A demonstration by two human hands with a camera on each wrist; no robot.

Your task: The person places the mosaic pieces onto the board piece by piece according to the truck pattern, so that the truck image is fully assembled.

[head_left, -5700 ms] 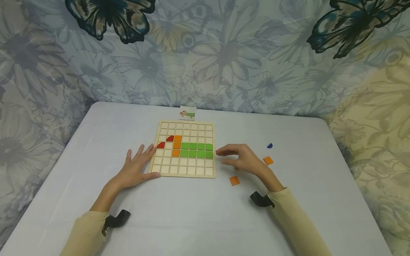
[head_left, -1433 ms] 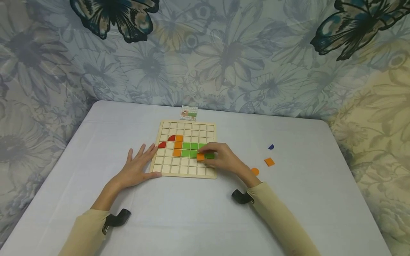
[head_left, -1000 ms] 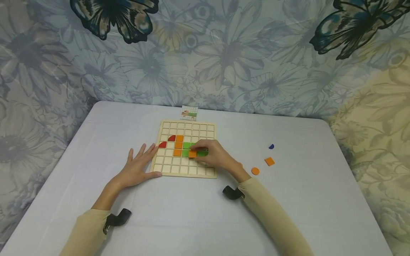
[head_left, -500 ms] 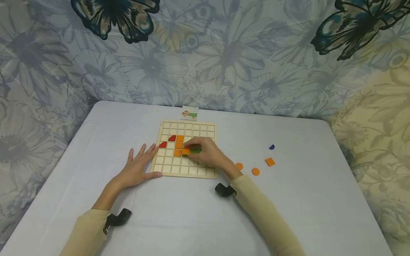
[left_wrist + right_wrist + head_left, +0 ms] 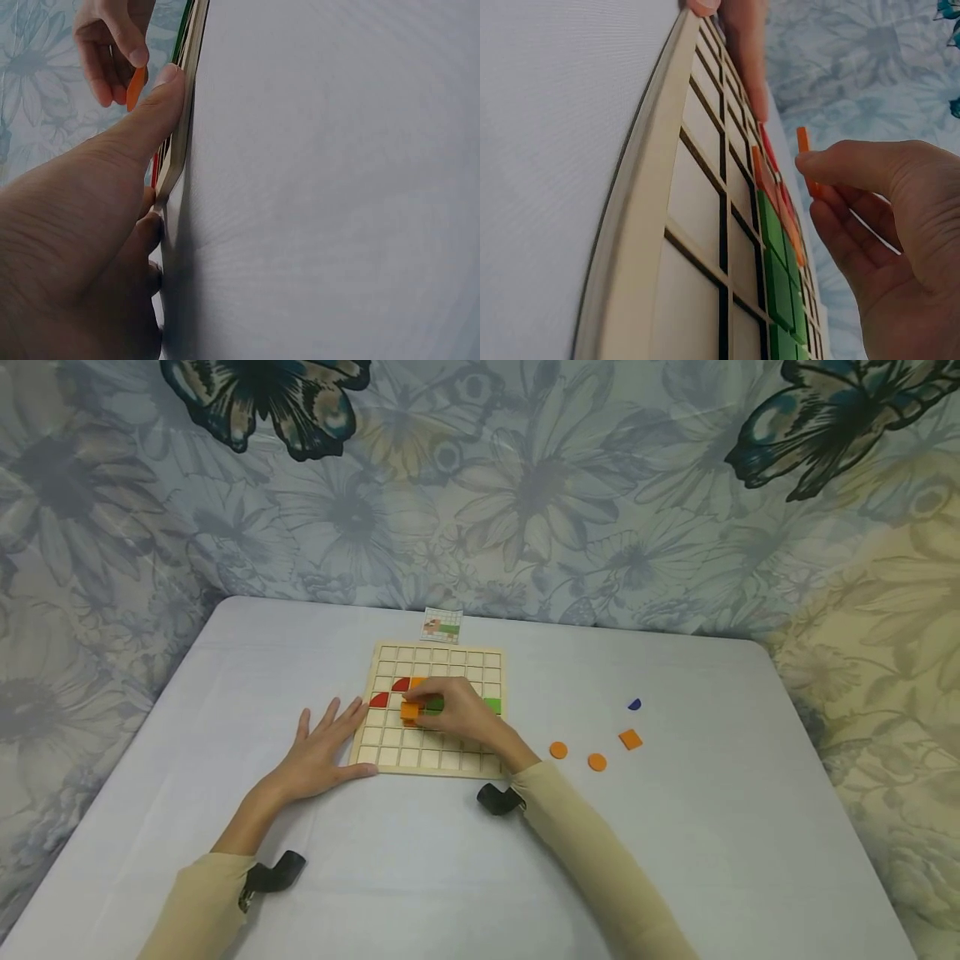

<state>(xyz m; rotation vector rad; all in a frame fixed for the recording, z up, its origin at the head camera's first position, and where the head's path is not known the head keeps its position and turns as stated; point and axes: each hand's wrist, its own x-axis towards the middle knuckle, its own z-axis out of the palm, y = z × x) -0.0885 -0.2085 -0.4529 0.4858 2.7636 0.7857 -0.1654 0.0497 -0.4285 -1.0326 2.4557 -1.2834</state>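
Observation:
My right hand [image 5: 461, 710] pinches an orange square tile [image 5: 409, 710] between thumb and fingers, over the left part of a wooden grid board [image 5: 431, 771]. In the right wrist view the tile [image 5: 804, 150] is held on edge, above the board's surface. Green square tiles [image 5: 780, 285] lie in the cells below, partly hidden by my right hand in the head view. Two red quarter-round tiles [image 5: 379, 700] sit at the left, next to a column of orange squares. My left hand [image 5: 315, 760] lies with spread fingers along the board's left edge, its thumb [image 5: 150, 112] at the near corner.
To the right of the board lie two orange round tiles [image 5: 558, 750], an orange square tile [image 5: 630, 740] and a blue half-round tile [image 5: 634, 704]. A small picture card [image 5: 442, 626] is behind the board. A white cloth [image 5: 420, 877] covers the table.
My right hand has picked up an orange square from the table beside the board and carried it left across the green tiles. The left hand has stayed at the board's edge.

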